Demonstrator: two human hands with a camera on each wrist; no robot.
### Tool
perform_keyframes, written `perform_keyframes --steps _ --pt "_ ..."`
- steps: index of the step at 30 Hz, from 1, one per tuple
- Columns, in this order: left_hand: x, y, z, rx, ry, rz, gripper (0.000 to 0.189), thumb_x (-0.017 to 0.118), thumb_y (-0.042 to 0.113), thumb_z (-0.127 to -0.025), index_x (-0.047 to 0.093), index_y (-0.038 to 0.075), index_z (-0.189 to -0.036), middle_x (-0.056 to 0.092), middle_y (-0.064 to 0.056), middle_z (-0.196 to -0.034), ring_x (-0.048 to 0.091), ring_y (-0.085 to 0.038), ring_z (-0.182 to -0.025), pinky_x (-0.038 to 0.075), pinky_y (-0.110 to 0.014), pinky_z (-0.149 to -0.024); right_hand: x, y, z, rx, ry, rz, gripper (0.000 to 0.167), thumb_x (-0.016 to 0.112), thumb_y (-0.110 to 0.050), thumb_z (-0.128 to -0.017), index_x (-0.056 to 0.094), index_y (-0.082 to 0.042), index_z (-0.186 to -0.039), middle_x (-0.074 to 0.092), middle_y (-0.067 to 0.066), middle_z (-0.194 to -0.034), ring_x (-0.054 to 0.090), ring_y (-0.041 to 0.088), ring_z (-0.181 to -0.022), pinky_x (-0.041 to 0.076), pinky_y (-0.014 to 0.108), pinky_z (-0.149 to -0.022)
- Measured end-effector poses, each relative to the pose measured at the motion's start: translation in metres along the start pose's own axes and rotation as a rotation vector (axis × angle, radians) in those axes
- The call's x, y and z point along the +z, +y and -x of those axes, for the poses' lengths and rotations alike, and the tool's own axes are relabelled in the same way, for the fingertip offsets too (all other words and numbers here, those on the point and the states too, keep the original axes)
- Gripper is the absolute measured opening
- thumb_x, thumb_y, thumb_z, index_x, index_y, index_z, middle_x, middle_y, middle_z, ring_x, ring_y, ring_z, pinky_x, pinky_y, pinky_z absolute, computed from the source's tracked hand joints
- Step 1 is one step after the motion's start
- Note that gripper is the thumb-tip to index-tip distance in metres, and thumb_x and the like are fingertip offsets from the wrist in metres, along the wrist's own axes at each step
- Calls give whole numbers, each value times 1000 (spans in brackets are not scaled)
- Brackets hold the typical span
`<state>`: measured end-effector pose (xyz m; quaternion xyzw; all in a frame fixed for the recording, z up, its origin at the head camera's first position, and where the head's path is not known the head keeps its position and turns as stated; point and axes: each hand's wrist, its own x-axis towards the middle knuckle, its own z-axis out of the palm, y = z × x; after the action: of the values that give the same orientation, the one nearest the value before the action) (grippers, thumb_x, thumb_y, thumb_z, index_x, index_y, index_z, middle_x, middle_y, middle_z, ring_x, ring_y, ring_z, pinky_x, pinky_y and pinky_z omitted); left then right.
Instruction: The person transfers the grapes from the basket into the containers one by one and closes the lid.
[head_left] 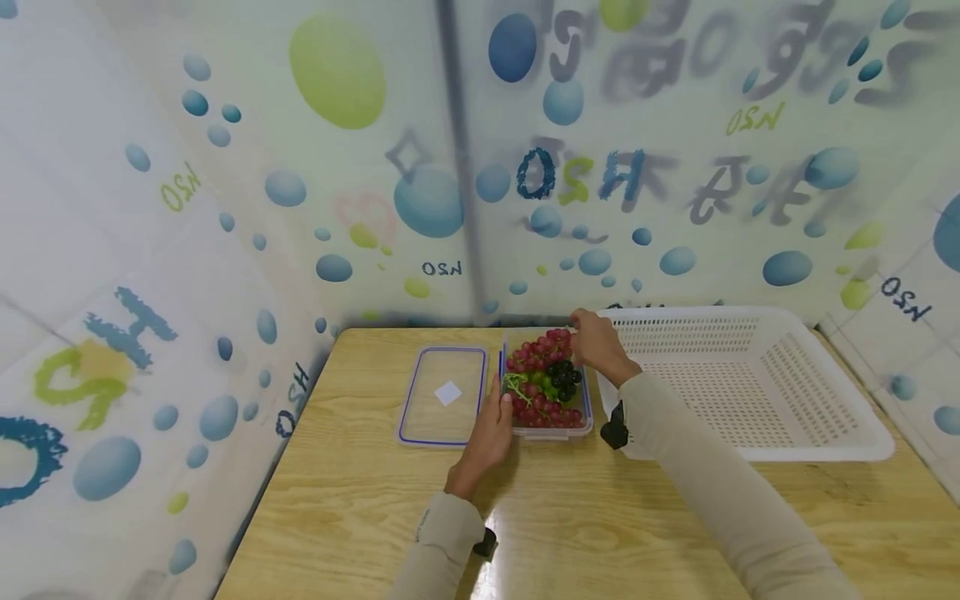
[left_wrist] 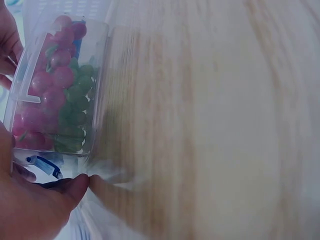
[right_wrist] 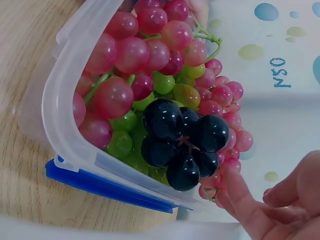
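A clear plastic food container (head_left: 551, 433) with blue clips stands on the table, filled with red grapes (head_left: 536, 354), green grapes (right_wrist: 120, 145) and a black grape cluster (right_wrist: 185, 142). My left hand (head_left: 490, 429) grips its left side beside a raised clip, the thumb near the front corner in the left wrist view. At the far right corner, my right hand (head_left: 597, 343) touches the red grapes with extended fingers (right_wrist: 240, 200); its thumb stands apart. Some red grapes rise above the rim there. Part of the right fingertips is hidden behind the fruit.
Left of the container lies a clear lid (head_left: 427, 425) with a blue seal and a white label (head_left: 448, 392). A large white perforated basket (head_left: 817, 392) sits close on the right. Behind the wooden table (head_left: 360, 500) rises a wall (head_left: 420, 308) with printed bubbles.
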<state>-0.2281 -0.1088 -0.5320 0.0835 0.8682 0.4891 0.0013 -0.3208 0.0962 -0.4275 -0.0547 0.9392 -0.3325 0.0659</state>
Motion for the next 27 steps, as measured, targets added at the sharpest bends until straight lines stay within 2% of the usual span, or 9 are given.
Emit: perform_keyframes --steps 8,12,15,18,22,25,27 --pt "-2 0 3 -23 6 12 60 25 30 -111 8 -4 -157 16 -24 -162 18 -37 -150 18 -50 -121 0 -6 9 -34 63 -59 43 42 -1 -95 52 0 -137 59 23 -134 66 33 -97 54 41 -77" --pt "-3 2 4 -30 3 -32 61 26 32 -110 8 -2 -158 19 -24 -161 22 -40 -148 22 -53 -119 2 -9 13 -57 93 -69 41 43 0 -95 54 1 -134 62 22 -130 66 34 -100 55 45 -83" --pt "-4 5 6 -20 5 -135 60 26 32 -110 10 -1 -158 22 -29 -159 30 -46 -143 30 -56 -115 5 -11 15 -62 103 -57 39 42 -2 -97 54 1 -134 63 23 -128 67 31 -91 55 43 -80" --pt "-5 9 7 -13 8 -303 59 26 34 -110 16 0 -158 24 -31 -157 39 -48 -137 39 -57 -108 6 -11 17 -56 113 -48 38 41 -5 -100 54 2 -135 63 24 -127 65 26 -77 53 39 -73" --pt "-10 16 10 6 22 -508 58 27 36 -110 28 -1 -155 31 -29 -155 48 -48 -129 46 -56 -101 7 -10 19 -59 124 -47 37 42 -6 -101 55 1 -134 64 24 -127 64 24 -72 53 38 -71" --pt "-13 18 10 11 22 -573 59 27 37 -110 32 -2 -153 36 -27 -153 52 -47 -126 47 -54 -101 6 -9 20 -67 128 -55 35 43 -7 -101 55 1 -133 64 24 -127 66 26 -76 56 41 -76" --pt "-13 18 10 10 16 -561 59 27 36 -110 33 -4 -152 37 -28 -151 52 -47 -125 46 -53 -102 6 -9 20 -73 130 -55 35 43 -6 -101 55 2 -133 63 25 -127 67 28 -80 57 44 -80"
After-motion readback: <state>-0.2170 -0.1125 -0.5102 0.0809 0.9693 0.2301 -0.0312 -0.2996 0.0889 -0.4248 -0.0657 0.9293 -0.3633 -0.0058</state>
